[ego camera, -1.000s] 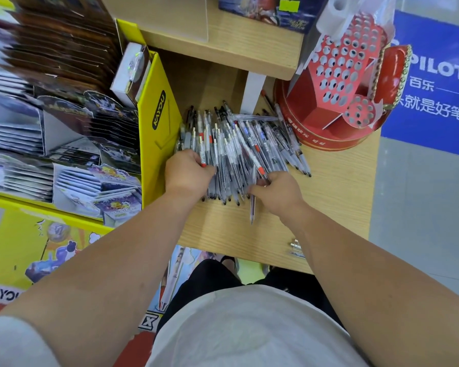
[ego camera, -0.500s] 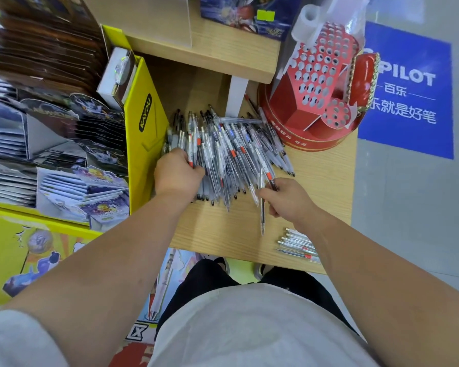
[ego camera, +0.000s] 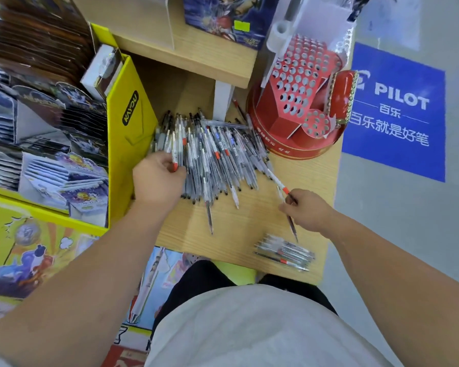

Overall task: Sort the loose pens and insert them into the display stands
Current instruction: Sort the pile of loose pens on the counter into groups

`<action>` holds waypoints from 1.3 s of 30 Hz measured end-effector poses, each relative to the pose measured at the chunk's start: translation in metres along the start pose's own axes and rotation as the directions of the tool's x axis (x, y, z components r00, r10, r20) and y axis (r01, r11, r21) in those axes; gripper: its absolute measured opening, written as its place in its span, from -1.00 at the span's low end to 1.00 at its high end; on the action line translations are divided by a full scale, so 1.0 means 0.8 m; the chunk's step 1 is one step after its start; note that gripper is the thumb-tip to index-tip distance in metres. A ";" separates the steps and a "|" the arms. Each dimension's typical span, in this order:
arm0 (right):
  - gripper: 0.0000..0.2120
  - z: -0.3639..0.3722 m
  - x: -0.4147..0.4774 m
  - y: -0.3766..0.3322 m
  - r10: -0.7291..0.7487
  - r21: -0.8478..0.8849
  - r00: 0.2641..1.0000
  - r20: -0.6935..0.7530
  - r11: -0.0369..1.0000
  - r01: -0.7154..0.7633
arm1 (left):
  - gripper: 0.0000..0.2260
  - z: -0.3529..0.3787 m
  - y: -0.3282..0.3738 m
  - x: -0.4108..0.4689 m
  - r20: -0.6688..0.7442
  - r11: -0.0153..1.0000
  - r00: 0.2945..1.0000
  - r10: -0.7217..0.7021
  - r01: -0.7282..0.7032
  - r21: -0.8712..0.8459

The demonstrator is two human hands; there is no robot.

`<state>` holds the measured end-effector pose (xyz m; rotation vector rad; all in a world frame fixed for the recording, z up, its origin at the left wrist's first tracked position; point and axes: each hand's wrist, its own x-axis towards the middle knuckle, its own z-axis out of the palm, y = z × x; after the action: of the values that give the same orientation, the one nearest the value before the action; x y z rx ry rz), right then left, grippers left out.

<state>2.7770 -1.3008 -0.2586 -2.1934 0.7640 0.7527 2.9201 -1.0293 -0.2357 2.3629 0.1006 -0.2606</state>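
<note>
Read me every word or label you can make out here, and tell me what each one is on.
"PILOT": blue sign.
"百乐": same sign, under the brand.
"百乐就是好笔": same sign, lowest line.
"KAYOU": black label on the yellow display box.
Gold print on the red pen stand: too blurred.
Print on the pens: too small.

A blue floor sign (ego camera: 392, 112) to the right of the tabletop reads "PILOT" in white, with "百乐" beneath it and "百乐就是好笔" lower down. The side of the yellow display box (ego camera: 133, 133) carries a black label reading "KAYOU". Gold lettering on the base of the red display stand (ego camera: 284, 149) is too blurred to read.
</note>
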 end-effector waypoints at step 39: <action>-0.80 0.000 0.022 0.125 -0.623 -0.281 0.746 0.234 0.691 0.666 | -0.72 0.245 0.051 -0.310 -0.038 0.617 0.662 -0.748 0.674 -0.406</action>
<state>2.7192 -1.3654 -0.3113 -2.4620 -0.2628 0.6626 2.6527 -1.1940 -0.2921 1.8517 1.1312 -0.3392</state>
